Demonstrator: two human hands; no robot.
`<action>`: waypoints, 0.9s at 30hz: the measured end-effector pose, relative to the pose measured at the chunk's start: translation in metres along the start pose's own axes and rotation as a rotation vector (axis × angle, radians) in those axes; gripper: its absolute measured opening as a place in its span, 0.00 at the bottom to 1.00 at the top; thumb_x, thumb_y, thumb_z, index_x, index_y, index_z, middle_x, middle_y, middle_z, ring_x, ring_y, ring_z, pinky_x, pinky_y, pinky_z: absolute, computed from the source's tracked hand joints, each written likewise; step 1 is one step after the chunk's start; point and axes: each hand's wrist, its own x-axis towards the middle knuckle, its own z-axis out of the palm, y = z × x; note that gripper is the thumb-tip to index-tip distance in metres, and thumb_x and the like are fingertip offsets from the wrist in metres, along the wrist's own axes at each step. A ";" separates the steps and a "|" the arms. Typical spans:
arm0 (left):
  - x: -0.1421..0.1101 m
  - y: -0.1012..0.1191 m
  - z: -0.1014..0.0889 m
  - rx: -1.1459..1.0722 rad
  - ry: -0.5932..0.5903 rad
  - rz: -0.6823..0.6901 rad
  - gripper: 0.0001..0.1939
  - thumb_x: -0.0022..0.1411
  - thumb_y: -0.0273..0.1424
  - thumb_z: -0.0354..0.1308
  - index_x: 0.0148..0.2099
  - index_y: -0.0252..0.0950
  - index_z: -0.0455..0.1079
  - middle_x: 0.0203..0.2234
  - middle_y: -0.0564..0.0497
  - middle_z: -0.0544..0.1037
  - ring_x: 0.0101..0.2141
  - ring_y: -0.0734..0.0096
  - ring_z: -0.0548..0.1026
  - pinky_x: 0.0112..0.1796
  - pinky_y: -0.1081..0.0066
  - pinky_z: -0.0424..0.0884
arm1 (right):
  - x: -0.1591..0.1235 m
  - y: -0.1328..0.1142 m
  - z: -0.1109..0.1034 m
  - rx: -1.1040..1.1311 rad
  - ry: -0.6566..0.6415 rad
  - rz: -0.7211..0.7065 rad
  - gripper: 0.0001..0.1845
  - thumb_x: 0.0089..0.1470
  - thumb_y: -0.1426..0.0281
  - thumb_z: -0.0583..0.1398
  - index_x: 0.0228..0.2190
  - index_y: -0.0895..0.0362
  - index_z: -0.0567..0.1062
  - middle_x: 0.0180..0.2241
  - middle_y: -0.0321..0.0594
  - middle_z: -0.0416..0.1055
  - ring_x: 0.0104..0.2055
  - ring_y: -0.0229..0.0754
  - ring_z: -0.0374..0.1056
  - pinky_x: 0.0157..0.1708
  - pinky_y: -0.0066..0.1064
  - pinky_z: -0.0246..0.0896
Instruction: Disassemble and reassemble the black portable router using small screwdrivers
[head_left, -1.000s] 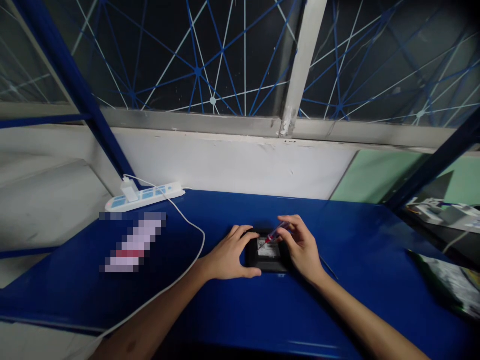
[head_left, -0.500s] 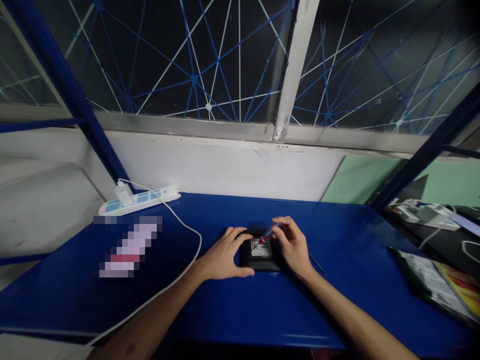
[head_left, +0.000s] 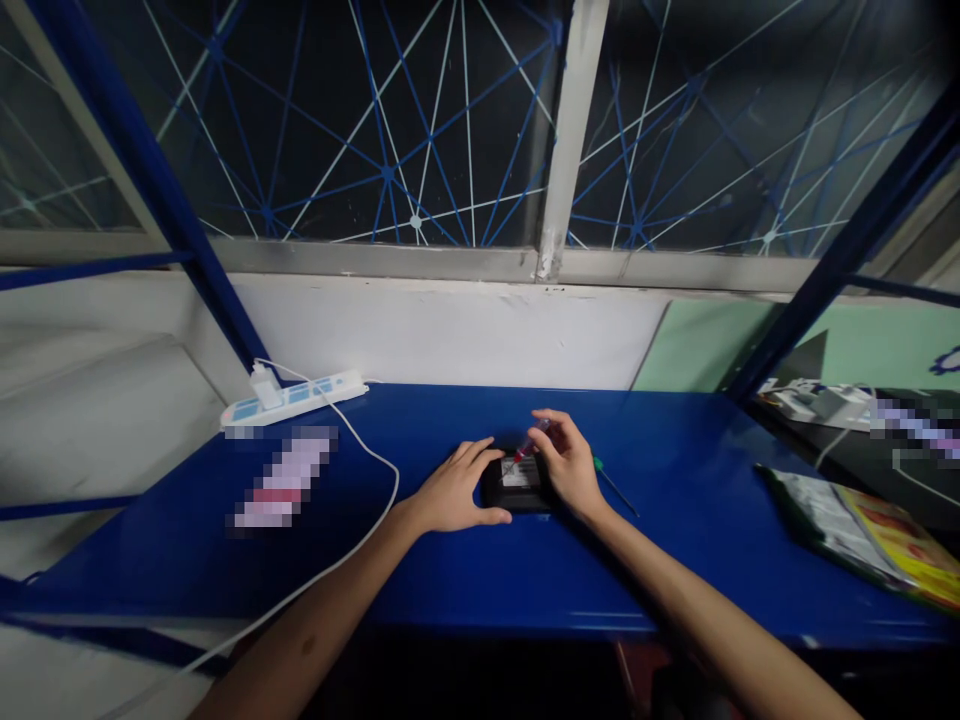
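A small black box-shaped device (head_left: 514, 499) with a white label lies on the blue table (head_left: 480, 580). My left hand (head_left: 452, 490) steadies it from the left, thumb at the near edge and fingertips at the far edge. In my right hand (head_left: 574, 462) is a screwdriver (head_left: 528, 446) with a clear handle and a red collar, slanted down to the left. Its tip is over the label's left part; whether it touches a screw is too small to tell. Just right of that hand lies a second, thin screwdriver (head_left: 618, 488) with a green end, partly hidden.
At the back left is a white power strip (head_left: 300, 398) with a charger plugged in; its white cable (head_left: 394, 485) runs forward past my left arm. A blurred-out pinkish item (head_left: 289, 475) lies at left. On the right are a shiny packet (head_left: 855, 525) and cluttered electronics.
The view has shifted, so the packet and more of the right side show. Both hands keep their places on the device and the screwdriver, and the green end of the second screwdriver has come into sight.
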 end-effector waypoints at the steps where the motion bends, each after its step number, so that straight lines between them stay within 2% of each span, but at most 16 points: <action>1: 0.000 0.000 0.000 -0.004 0.005 0.004 0.45 0.52 0.54 0.68 0.65 0.42 0.58 0.67 0.40 0.57 0.65 0.46 0.56 0.62 0.47 0.57 | 0.000 0.000 -0.001 0.011 -0.015 0.004 0.17 0.59 0.60 0.60 0.49 0.52 0.74 0.42 0.41 0.76 0.38 0.40 0.74 0.43 0.37 0.71; 6: 0.000 0.000 -0.001 -0.018 0.020 0.002 0.43 0.52 0.51 0.68 0.65 0.41 0.58 0.65 0.41 0.59 0.64 0.46 0.57 0.61 0.47 0.59 | -0.002 -0.002 0.000 0.108 -0.131 0.037 0.23 0.62 0.59 0.57 0.56 0.50 0.68 0.50 0.43 0.75 0.42 0.42 0.76 0.46 0.39 0.72; 9: -0.001 0.001 -0.003 -0.032 0.020 -0.003 0.43 0.52 0.50 0.69 0.64 0.41 0.59 0.65 0.41 0.60 0.64 0.46 0.57 0.61 0.47 0.59 | 0.002 0.002 -0.004 0.113 -0.070 0.018 0.25 0.61 0.59 0.58 0.58 0.51 0.65 0.46 0.41 0.75 0.39 0.40 0.76 0.44 0.38 0.72; 11: -0.002 0.001 -0.005 -0.046 0.010 -0.006 0.42 0.52 0.50 0.68 0.64 0.41 0.59 0.65 0.41 0.60 0.64 0.45 0.57 0.60 0.47 0.60 | 0.009 0.006 -0.014 0.007 0.064 -0.004 0.27 0.62 0.58 0.57 0.59 0.52 0.61 0.40 0.39 0.75 0.34 0.39 0.74 0.39 0.36 0.72; 12: -0.002 0.001 -0.007 -0.053 0.002 -0.008 0.42 0.52 0.50 0.68 0.64 0.41 0.59 0.65 0.41 0.60 0.64 0.45 0.57 0.60 0.47 0.60 | 0.013 0.009 -0.021 -0.129 0.136 -0.016 0.27 0.62 0.57 0.55 0.59 0.54 0.61 0.36 0.37 0.74 0.30 0.38 0.72 0.35 0.35 0.71; 13: -0.003 0.000 -0.009 -0.058 -0.004 -0.010 0.42 0.53 0.50 0.68 0.64 0.41 0.59 0.64 0.41 0.60 0.64 0.45 0.57 0.60 0.47 0.61 | 0.017 0.012 -0.029 -0.309 0.163 -0.024 0.26 0.63 0.56 0.53 0.57 0.56 0.63 0.34 0.37 0.73 0.28 0.38 0.70 0.31 0.33 0.70; 14: -0.004 0.000 -0.010 -0.060 -0.008 -0.012 0.42 0.53 0.49 0.68 0.64 0.40 0.58 0.64 0.41 0.60 0.63 0.46 0.57 0.60 0.47 0.61 | 0.021 0.014 -0.037 -0.387 0.165 -0.019 0.24 0.63 0.56 0.53 0.55 0.57 0.66 0.34 0.38 0.72 0.26 0.38 0.68 0.29 0.33 0.68; 17: -0.006 -0.003 -0.013 -0.060 -0.014 -0.020 0.41 0.52 0.45 0.68 0.64 0.38 0.58 0.64 0.40 0.60 0.63 0.46 0.57 0.60 0.47 0.61 | 0.026 0.020 -0.053 -0.555 0.081 -0.027 0.19 0.58 0.60 0.60 0.47 0.58 0.73 0.32 0.39 0.71 0.29 0.41 0.67 0.35 0.37 0.66; 20: -0.007 -0.007 -0.012 -0.062 -0.012 -0.016 0.41 0.52 0.44 0.68 0.64 0.38 0.58 0.64 0.39 0.59 0.64 0.45 0.57 0.61 0.46 0.59 | 0.021 0.025 -0.052 -0.713 -0.065 -0.021 0.13 0.54 0.68 0.63 0.42 0.58 0.76 0.33 0.41 0.70 0.32 0.44 0.68 0.39 0.37 0.65; 23: -0.006 -0.011 -0.010 -0.069 -0.027 -0.009 0.45 0.53 0.48 0.67 0.67 0.40 0.55 0.65 0.40 0.57 0.65 0.43 0.55 0.61 0.44 0.58 | 0.012 0.029 -0.042 -0.857 -0.180 0.011 0.12 0.55 0.71 0.62 0.43 0.58 0.77 0.38 0.45 0.70 0.31 0.43 0.69 0.36 0.34 0.64; 27: -0.004 -0.012 -0.009 -0.068 -0.067 -0.036 0.52 0.52 0.55 0.66 0.71 0.43 0.48 0.68 0.40 0.52 0.66 0.40 0.51 0.62 0.41 0.54 | 0.007 0.027 -0.035 -1.020 -0.269 0.050 0.15 0.58 0.71 0.60 0.47 0.58 0.75 0.42 0.47 0.71 0.33 0.43 0.71 0.34 0.32 0.61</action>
